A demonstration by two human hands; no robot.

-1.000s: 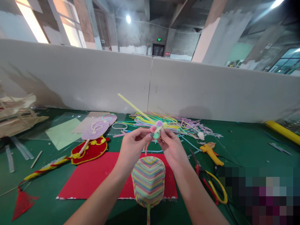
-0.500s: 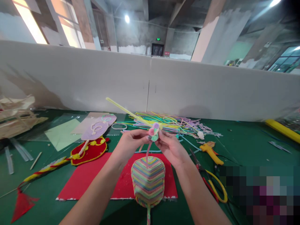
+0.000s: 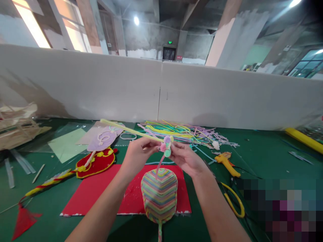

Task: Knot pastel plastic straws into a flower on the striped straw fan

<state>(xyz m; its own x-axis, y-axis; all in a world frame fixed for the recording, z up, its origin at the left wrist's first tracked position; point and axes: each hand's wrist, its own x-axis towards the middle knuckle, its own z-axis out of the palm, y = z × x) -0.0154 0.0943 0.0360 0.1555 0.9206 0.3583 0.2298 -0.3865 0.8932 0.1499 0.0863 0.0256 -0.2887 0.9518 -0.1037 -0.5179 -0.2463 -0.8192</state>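
Both hands meet above a leaf-shaped striped fan (image 3: 159, 195) that lies on a red sheet (image 3: 101, 191). Between their fingertips is a small cluster of pastel coils (image 3: 167, 146), purple, pink, yellow and green. My left hand (image 3: 141, 153) pinches the cluster from the left, and my right hand (image 3: 188, 156) grips it from the right. A long yellow stem (image 3: 126, 127) sticks out of it to the upper left, and a pink stem (image 3: 159, 165) hangs down over the fan's top.
Behind the hands lies a pile of coloured stems (image 3: 174, 129). To the right are an orange glue gun (image 3: 227, 164) and yellow-handled scissors (image 3: 234, 201). A red fan (image 3: 97, 163) and a purple piece (image 3: 103, 139) lie left. A white partition (image 3: 101, 84) stands behind.
The yellow stem has swung down and to the left. The coil cluster has turned, its green coil now lower. Both hands have shifted slightly and still hold it.
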